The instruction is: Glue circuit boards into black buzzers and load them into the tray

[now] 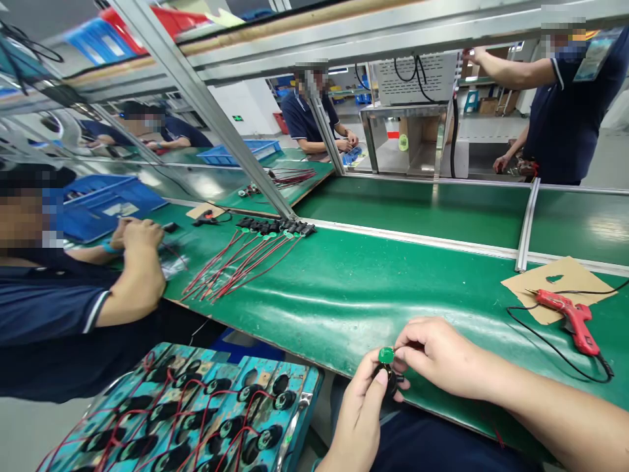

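Note:
Above the near edge of the green bench, my left hand (361, 403) is closed around a small black round part (392, 385). A little green circuit board (386, 355) stands up at the top of this part. My right hand (437, 357) pinches at the board's right edge with thumb and fingertips; whether a wire is also between them I cannot tell. To the lower left, a worn turquoise tray (308, 387) carries many black round parts with red wires in its holes.
A red glue gun (565, 314) lies on cardboard (518, 283) at right, its cable looping over the bench. Black parts with red wires (275, 226) lie in a row by the metal rail. A co-worker (132, 275) works at left beside a blue bin (105, 210). Metal posts stand ahead.

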### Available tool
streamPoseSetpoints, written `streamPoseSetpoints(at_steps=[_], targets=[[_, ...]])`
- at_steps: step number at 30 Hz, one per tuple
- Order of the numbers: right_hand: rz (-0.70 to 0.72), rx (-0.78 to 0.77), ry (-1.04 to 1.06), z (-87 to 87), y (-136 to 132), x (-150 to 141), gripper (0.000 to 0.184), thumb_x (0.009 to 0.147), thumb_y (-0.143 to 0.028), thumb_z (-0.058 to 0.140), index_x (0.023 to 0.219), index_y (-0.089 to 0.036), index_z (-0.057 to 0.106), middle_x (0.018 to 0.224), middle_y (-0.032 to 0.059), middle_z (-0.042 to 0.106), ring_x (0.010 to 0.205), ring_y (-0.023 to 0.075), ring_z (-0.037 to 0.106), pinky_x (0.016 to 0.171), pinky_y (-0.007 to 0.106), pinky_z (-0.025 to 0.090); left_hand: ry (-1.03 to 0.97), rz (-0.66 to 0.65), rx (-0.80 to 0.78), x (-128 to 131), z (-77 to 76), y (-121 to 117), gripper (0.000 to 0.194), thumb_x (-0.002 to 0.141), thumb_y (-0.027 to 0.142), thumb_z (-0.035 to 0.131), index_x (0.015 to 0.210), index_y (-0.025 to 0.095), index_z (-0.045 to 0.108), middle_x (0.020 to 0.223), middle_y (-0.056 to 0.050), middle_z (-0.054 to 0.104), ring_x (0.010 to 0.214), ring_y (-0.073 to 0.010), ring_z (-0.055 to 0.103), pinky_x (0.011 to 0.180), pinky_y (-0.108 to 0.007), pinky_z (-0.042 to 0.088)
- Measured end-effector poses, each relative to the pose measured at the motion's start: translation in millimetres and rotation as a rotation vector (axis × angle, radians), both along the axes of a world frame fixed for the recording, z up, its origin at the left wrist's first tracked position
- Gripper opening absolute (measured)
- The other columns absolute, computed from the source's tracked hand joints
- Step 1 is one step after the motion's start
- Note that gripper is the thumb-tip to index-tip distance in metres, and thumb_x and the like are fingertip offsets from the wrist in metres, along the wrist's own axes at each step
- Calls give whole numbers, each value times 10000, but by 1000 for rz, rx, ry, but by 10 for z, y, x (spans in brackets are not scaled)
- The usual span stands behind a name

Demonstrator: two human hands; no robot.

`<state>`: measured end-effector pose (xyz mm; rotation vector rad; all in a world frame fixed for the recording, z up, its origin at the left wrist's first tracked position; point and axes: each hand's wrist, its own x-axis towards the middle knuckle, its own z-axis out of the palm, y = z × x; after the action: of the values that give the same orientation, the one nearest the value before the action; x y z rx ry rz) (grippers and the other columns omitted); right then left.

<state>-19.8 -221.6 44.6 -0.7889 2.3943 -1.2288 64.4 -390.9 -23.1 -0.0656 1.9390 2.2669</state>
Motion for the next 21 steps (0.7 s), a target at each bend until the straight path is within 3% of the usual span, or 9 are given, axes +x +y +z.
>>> streamPoseSetpoints(at_steps=[4, 8, 11, 14, 17, 21], targets=[[141, 130, 234, 175, -143, -52, 178, 901, -97, 611, 779, -179, 710, 790, 17, 682, 767, 148, 625, 716, 248, 436, 48, 103, -8, -19, 30, -16, 211, 990, 394, 521, 1002, 206, 616, 954, -36, 645, 870, -193, 601, 764, -297, 534], [361, 339, 562, 352, -288, -51, 176, 950, -168, 591, 799, -174, 682, 784, 32, 638, 681, 150, 556, 588, 265, 364, 92, 187, 57, -42, 71, -46, 166, 973, 333, 511, 942, 211, 620, 876, -11, 635, 800, -171, 579, 728, -272, 519], [466, 334, 799, 379, -340, 13, 205, 956, -156, 542, 780, -181, 645, 743, 23, 603, 619, 153, 484, 552, 296, 306, 155, 195, 19, -14, 95, -83, 189, 976, 299, 482, 958, 204, 645, 883, -20, 661, 802, -169, 574, 750, -266, 504], [399, 211, 951, 301, -345, 96, 346, 1021, -159, 412, 726, -183, 591, 693, 12, 559, 595, 150, 434, 564, 312, 280, 221, 230, -84, 53, 97, -92, 237, 1001, 328, 453, 1049, 205, 650, 983, -53, 695, 866, -189, 602, 806, -288, 512], [302, 125, 970, 174, -332, 153, 460, 1078, -196, 302, 682, -178, 538, 665, -4, 526, 581, 132, 404, 569, 308, 267, 256, 324, -151, 122, 61, -58, 273, 1010, 390, 455, 1148, 224, 623, 1149, -88, 686, 1023, -226, 629, 931, -330, 506], [273, 124, 1010, 14, -302, 173, 423, 1074, -188, 337, 712, -169, 554, 704, 4, 547, 624, 137, 415, 589, 306, 266, 283, 369, -165, 172, -13, -15, 352, 991, 467, 476, 1221, 223, 585, 1284, -118, 637, 1178, -265, 604, 1037, -367, 471]])
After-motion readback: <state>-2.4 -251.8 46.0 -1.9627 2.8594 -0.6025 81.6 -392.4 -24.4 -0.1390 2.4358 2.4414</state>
